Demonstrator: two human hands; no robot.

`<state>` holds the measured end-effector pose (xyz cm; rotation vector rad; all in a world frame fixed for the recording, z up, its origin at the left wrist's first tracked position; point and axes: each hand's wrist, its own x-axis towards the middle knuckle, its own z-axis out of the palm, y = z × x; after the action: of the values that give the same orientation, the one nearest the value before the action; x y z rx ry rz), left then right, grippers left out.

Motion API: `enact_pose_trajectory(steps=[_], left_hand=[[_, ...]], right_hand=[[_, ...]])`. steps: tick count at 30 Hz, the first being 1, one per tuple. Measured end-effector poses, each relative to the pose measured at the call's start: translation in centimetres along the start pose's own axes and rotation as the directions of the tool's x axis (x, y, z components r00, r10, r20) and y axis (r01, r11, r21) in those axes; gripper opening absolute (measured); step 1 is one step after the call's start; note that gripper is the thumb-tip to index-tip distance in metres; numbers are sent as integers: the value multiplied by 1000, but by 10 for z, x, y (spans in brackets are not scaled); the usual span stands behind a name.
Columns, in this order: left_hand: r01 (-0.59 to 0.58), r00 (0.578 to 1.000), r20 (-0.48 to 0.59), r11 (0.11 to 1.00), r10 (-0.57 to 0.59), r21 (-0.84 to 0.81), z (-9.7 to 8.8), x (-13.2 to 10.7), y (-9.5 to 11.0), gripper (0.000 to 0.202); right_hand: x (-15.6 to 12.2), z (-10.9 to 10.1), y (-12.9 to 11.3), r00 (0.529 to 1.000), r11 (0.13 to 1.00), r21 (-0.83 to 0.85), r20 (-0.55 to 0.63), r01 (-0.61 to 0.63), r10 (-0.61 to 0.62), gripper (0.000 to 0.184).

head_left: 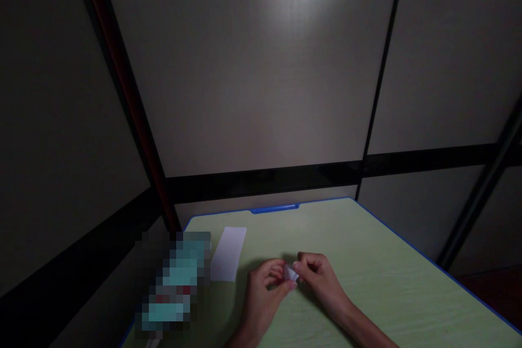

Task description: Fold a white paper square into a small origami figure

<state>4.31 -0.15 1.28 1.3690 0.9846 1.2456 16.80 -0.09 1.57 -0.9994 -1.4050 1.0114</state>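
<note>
A small piece of folded white paper (290, 273) is held between my two hands, above the green tabletop. My left hand (267, 285) grips its left and lower side, the thumb in front and the fingers curled behind. With thumb and bent fingers, my right hand (320, 277) pinches the paper's right edge. Fingers cover much of the paper, so its full folded shape cannot be made out. Left of my hands, a flat white paper strip (229, 254) lies on the table, apart from them.
The light green table (391, 283) has a blue edge and a blue handle-like piece (275, 209) at its far side. A blurred-out teal object (175, 277) lies at the left. Grey panels (265, 92) with black bands stand behind the table.
</note>
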Motion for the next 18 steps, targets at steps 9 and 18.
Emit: enact_pose_trajectory(steps=[9, 18], left_hand=[[79, 987, 149, 985, -56, -155, -9, 8, -2, 26], [185, 982, 96, 913, -161, -363, -13, 10, -6, 22]], right_hand=[[0, -3, -3, 996, 998, 37, -66, -51, 54, 36], [4, -9, 3, 990, 994, 55, -101, -91, 96, 32]])
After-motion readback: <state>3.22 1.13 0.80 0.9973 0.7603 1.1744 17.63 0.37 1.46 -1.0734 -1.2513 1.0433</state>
